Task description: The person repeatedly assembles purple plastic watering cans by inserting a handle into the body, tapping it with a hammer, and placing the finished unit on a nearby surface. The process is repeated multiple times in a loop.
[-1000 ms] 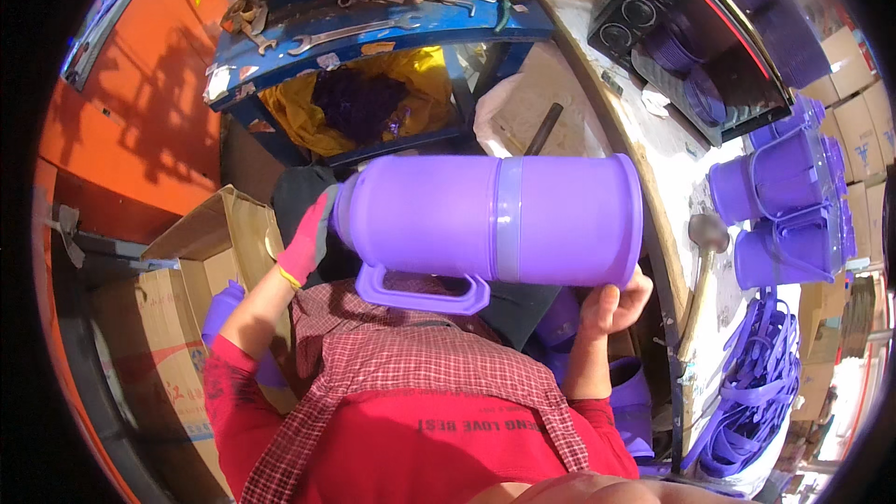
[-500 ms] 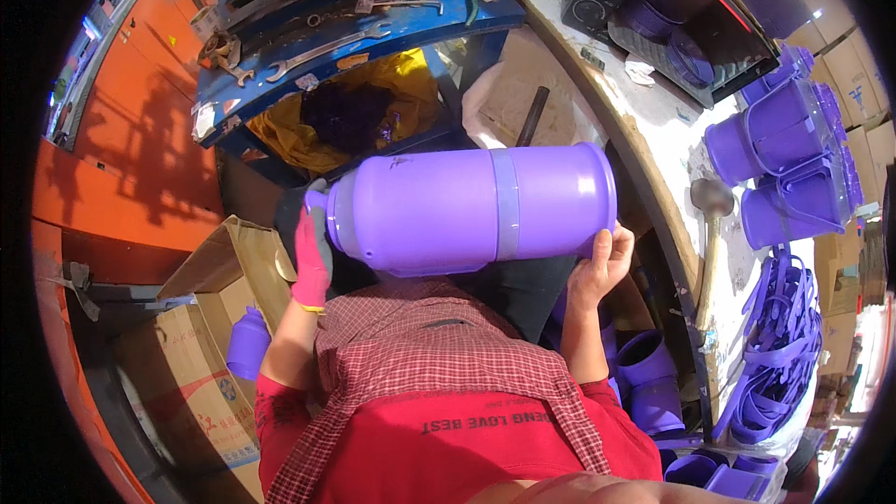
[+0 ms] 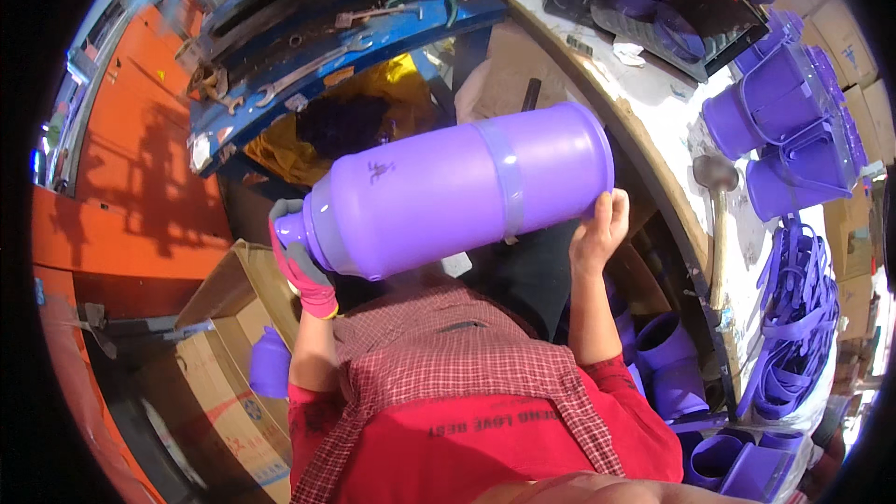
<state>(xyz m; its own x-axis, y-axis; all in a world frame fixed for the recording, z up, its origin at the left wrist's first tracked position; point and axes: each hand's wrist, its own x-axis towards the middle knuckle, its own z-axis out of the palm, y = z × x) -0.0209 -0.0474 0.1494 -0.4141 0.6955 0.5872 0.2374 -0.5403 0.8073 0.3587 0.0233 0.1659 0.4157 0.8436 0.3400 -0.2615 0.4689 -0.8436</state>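
I hold a big purple plastic jug [image 3: 448,191] sideways in front of my chest, its right end tilted a little upward. My left hand [image 3: 301,266], in a pink and grey glove, grips the narrower neck end at the left. My bare right hand [image 3: 597,233] presses against the wide base at the right. A paler purple band runs around the jug's middle. Its handle is out of sight. Below the jug are my checked apron and red shirt.
A white workbench [image 3: 653,121] curves along the right with a hammer [image 3: 717,205], stacked purple containers [image 3: 784,131] and a heap of purple straps [image 3: 793,317]. A blue machine with wrenches [image 3: 317,56] stands ahead. An open cardboard box [image 3: 224,355] sits at lower left.
The jug has turned in my hands: its handle, seen underneath a second ago, no longer shows. Its right end has risen, and both hands have stayed at the ends.
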